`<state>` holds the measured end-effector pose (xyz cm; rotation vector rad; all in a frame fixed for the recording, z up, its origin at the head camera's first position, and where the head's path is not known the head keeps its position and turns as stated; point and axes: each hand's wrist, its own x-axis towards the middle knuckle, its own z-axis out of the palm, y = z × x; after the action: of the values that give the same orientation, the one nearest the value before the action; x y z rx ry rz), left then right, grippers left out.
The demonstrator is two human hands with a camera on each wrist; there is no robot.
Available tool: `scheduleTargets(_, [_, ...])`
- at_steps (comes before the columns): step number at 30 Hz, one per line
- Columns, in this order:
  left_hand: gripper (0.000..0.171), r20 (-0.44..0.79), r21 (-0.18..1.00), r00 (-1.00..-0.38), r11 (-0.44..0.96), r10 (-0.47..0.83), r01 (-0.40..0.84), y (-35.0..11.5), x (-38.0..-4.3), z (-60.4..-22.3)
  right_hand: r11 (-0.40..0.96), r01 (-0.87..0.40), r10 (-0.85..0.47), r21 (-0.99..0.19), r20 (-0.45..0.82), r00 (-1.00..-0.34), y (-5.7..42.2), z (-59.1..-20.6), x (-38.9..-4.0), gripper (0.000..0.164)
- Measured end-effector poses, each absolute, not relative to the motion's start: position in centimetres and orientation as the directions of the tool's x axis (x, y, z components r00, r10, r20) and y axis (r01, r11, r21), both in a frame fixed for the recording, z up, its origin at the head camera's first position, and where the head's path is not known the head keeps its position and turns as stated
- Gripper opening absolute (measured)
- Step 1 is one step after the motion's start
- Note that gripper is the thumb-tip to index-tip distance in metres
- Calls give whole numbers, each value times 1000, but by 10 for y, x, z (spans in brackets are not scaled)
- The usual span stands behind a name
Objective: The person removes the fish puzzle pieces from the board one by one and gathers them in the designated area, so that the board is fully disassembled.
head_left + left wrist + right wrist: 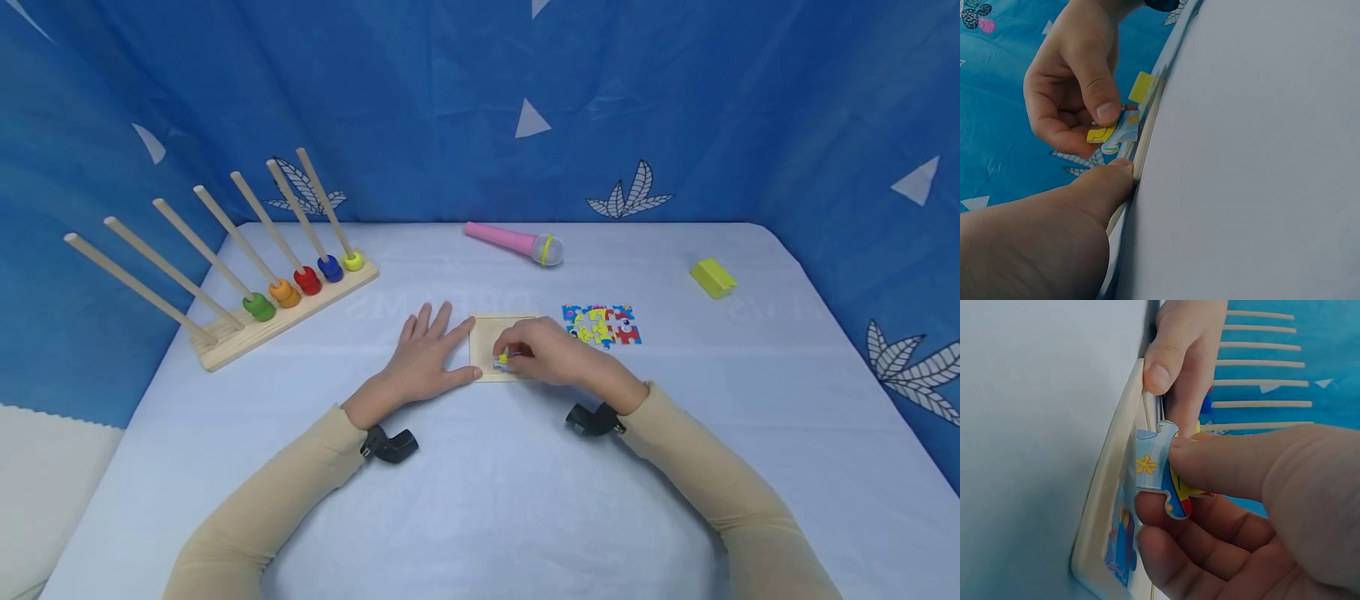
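Note:
A shallow wooden puzzle tray (487,329) lies on the table in the middle of the head view. My left hand (426,360) lies on the table with its fingers spread, thumb and index finger touching the tray's left side. Just above the tray, my right hand (553,352) pinches a jigsaw piece (1150,461) between thumb and fingers. That piece is light blue with a yellow flower and has a yellow part with a little red. Down in the tray, the right wrist view shows another blue printed piece (1121,540), partly hidden. More jigsaw pieces (597,323) lie right of the tray.
A wooden bead rack (288,321) with tall pegs and coloured beads stands at the left. A pink toy microphone (510,240) lies near the back edge, and a yellow-green block (712,277) sits at the back right. Blue patterned cloth surrounds the table.

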<state>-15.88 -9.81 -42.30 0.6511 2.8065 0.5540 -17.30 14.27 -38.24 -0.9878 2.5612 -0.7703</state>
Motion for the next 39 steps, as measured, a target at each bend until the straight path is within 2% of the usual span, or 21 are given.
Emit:
scheduleTargets(15, [86,-103,410,-882,828,459,383,-97,-160,-427,666,-466,-629,-583,-103,-771,155,-377,-174,23])
scheduleTargets(21, [86,-105,398,-883,833,457,384,-98,-160,-427,710,-416,-560,-569,-97,-823,191,-373,-174,25])
scheduleTargets(29, [86,-105,410,-885,831,453,377,-100,-159,-425,816,-283,-406,-504,-150,-902,245,-371,-170,27])
scheduleTargets(39, [85,-101,418,-882,825,460,382,-97,-158,-424,830,-226,-356,-509,-172,-919,270,-380,-163,24])
